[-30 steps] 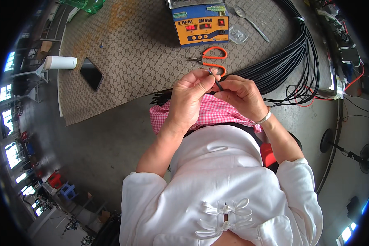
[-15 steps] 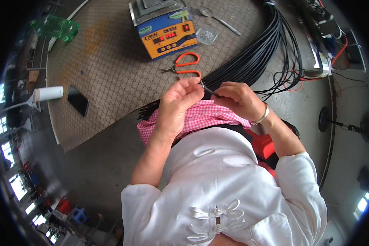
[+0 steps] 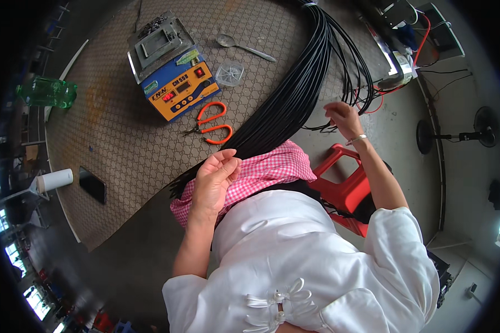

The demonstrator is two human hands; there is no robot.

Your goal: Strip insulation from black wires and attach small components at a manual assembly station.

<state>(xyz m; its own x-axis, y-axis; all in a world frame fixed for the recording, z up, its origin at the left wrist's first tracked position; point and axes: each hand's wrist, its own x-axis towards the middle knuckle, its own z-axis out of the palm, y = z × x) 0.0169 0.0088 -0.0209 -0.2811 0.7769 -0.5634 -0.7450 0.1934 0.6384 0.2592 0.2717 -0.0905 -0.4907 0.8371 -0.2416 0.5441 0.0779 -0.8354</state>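
My left hand (image 3: 214, 180) is raised in front of the pink checked cloth (image 3: 266, 169) on my lap. Its thumb and fingertips are drawn together, and anything small between them is hidden. Out to the right, my right hand (image 3: 344, 119) hangs above the loose ends of some thin black cables (image 3: 319, 127), its fingers bent and loosely apart with nothing visible in them. A thick bundle of black cables (image 3: 294, 94) runs diagonally over the table, its near ends fanning out past the table's edge by the cloth. Orange-handled pliers (image 3: 214, 125) lie left of the bundle.
A blue-and-orange solder pot unit (image 3: 178, 91) stands at the back, with a spoon (image 3: 244, 47) and small clear dish (image 3: 229, 74) nearby. Farther left are a green bottle (image 3: 47, 92), a phone (image 3: 91, 185) and a white roll (image 3: 55, 180). A red stool (image 3: 344, 186) stands right.
My hands have separated. The right moved from beside the left, where a dark cable end was between them, out to the loose cables. The whole view has shifted, with the table items appearing farther left.
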